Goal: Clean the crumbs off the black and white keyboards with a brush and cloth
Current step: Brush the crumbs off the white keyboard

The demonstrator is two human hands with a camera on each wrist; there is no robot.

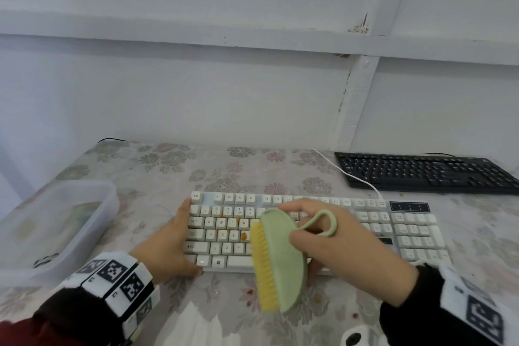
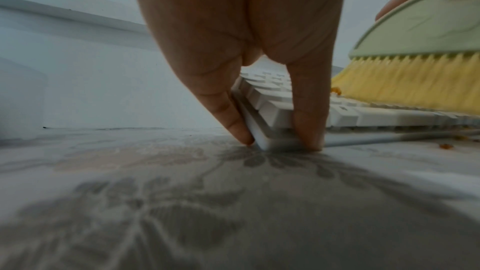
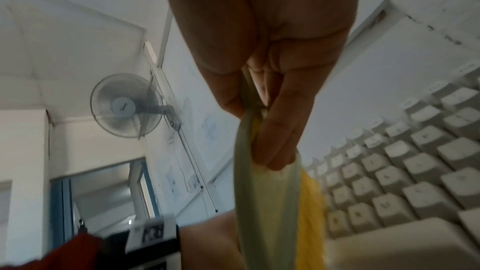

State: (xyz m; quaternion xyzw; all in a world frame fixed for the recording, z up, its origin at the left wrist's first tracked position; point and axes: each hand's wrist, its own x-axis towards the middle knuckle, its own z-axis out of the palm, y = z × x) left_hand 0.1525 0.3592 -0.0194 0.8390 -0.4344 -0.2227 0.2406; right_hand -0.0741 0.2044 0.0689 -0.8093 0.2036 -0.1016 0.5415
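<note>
The white keyboard (image 1: 407, 233) lies across the middle of the table, with orange crumbs (image 1: 243, 236) among its left keys. My left hand (image 1: 177, 241) holds its left end; the left wrist view shows a finger and the thumb pinching the near left corner (image 2: 270, 110). My right hand (image 1: 345, 255) grips a green brush (image 1: 280, 258) with yellow bristles, held over the keys with the bristles facing left. The brush (image 2: 420, 34) hangs just above the keys. The black keyboard (image 1: 427, 174) sits at the back right, untouched.
A translucent plastic bin (image 1: 56, 222) stands at the left on the floral tablecloth (image 1: 168, 166). The white cable (image 1: 354, 177) runs back past the black keyboard. Loose crumbs (image 1: 249, 291) lie in front of the white keyboard. Something white and cloth-like (image 1: 196, 326) lies at the near edge.
</note>
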